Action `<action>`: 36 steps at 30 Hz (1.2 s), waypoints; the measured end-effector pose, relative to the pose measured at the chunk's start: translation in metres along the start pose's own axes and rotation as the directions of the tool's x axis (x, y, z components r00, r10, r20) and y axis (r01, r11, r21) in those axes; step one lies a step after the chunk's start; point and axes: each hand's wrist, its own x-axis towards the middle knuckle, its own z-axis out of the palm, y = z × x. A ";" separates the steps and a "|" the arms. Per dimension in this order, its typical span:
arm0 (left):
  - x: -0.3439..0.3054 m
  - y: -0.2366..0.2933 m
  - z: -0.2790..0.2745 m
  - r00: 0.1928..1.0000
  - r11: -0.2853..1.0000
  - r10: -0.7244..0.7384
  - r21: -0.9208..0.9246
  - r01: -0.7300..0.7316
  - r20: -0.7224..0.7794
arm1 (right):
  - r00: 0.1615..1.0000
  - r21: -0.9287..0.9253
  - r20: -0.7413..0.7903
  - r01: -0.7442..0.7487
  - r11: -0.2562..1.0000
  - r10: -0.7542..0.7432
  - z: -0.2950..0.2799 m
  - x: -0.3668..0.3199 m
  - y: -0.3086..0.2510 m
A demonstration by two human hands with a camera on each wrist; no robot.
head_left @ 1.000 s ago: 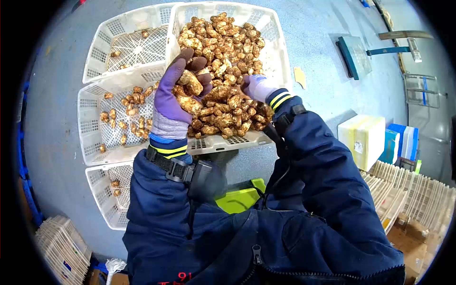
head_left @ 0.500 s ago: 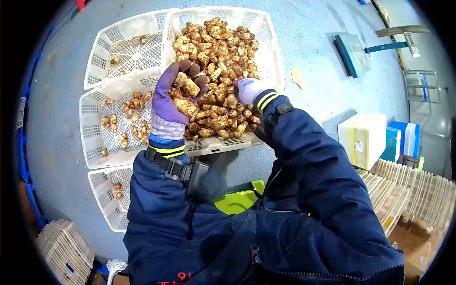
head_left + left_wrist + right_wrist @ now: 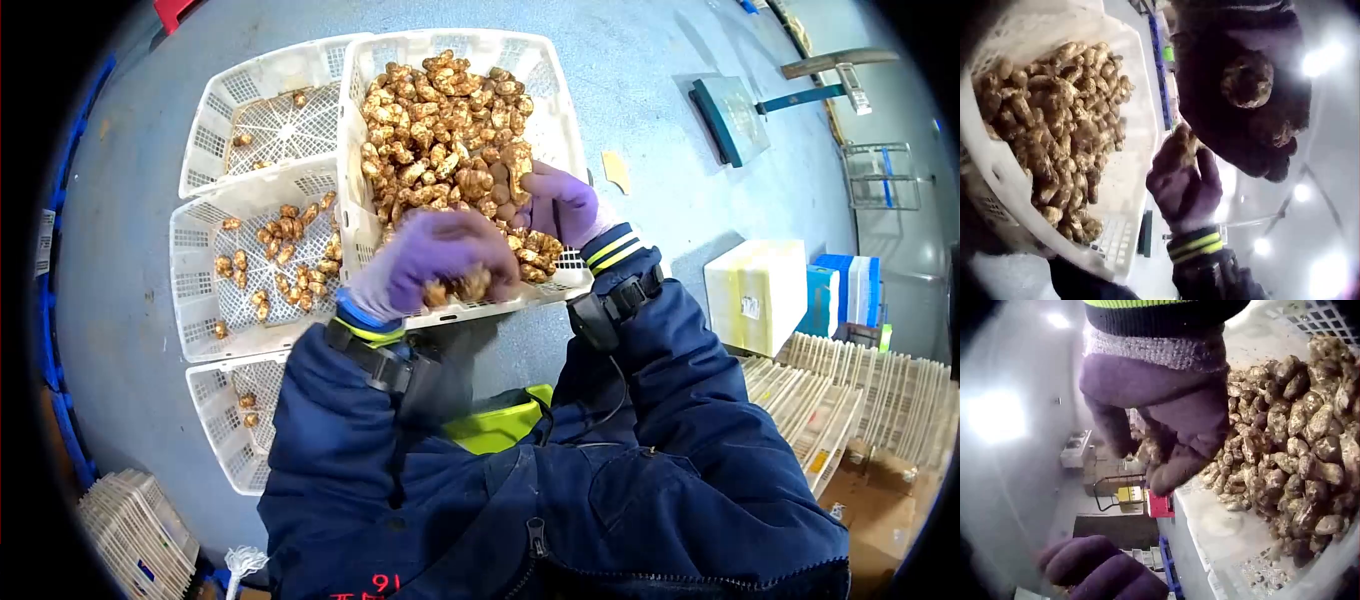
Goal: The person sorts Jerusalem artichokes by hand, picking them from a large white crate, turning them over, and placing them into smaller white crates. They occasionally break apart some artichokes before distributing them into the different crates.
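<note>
A heap of brown-and-cream mottled mushrooms (image 3: pixel 430 130) fills much of the large white crate (image 3: pixel 560 120). My gloved left hand (image 3: pixel 440 255), blurred, is over the crate's near edge with mushrooms in its grasp. One round-ended mushroom (image 3: pixel 1247 81) shows against its dark palm in the left wrist view, and a second one (image 3: pixel 1275 130) sits by the fingers. At the crate's right side, my gloved right hand (image 3: pixel 562 205) pinches a single mushroom (image 3: pixel 517 170) between thumb and fingers, above the heap. That mushroom is partly hidden by the fingers in the right wrist view.
Left of the large crate stand three smaller white crates: a far one (image 3: pixel 200 165), a middle one (image 3: pixel 185 290) and a near one (image 3: pixel 215 440), each with a few mushrooms. A platform scale (image 3: pixel 730 120) is at the right. A foam box (image 3: pixel 755 295) stands beside stacked white racks (image 3: pixel 870 375).
My left hand has turned from palm up and moved right towards the near edge, still holding mushrooms. My right hand has drawn back from the heap to the right and now holds a mushroom up.
</note>
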 end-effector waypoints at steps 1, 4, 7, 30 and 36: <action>0.014 0.022 0.017 0.717 0.609 -0.653 -0.394 0.688 0.244 | 0.999 -0.017 -0.040 0.005 1.000 -0.006 -0.003 0.004 0.003; 0.023 0.019 0.068 0.662 0.787 -0.467 -0.066 0.613 0.586 | 0.993 -0.177 -0.109 -0.063 0.982 0.045 -0.014 0.009 0.002; 0.024 0.020 0.096 0.563 0.823 -0.366 -0.026 0.568 0.741 | 0.980 -0.343 -0.196 -0.114 0.932 0.047 -0.024 0.017 0.005; 0.004 -0.002 0.117 0.423 0.802 -0.306 -0.008 0.597 0.853 | 0.911 -0.869 -0.023 0.185 -0.458 0.412 0.026 0.044 0.069; 0.001 -0.002 0.114 0.435 0.791 -0.325 -0.011 0.612 0.839 | 0.972 -0.924 -0.068 0.024 -0.381 0.226 0.010 0.059 0.070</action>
